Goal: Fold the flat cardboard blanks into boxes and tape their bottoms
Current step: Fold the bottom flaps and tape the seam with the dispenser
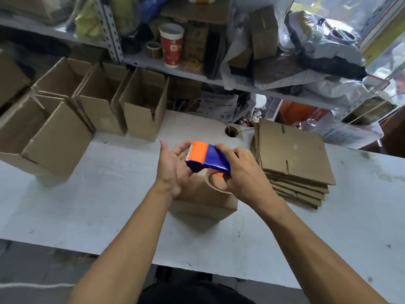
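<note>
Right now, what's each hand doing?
Left hand: open, fingers straight by the tape dispenser's orange end.
Right hand: gripping the tape dispenser above the box.

Bare white counter lies open on my left, between the brown cardboard box under my hands and the open-topped brown cardboard boxes that wall off the far left corner. On my right, the stack of flat brown cardboard blanks sits just beside the box, leaving only a narrow gap there. Beyond the stack the counter runs free towards the right edge. Straight ahead a strip of counter holds a round cable hole, then the cluttered grey metal shelf blocks any reach further back. The near edge is open.
</note>
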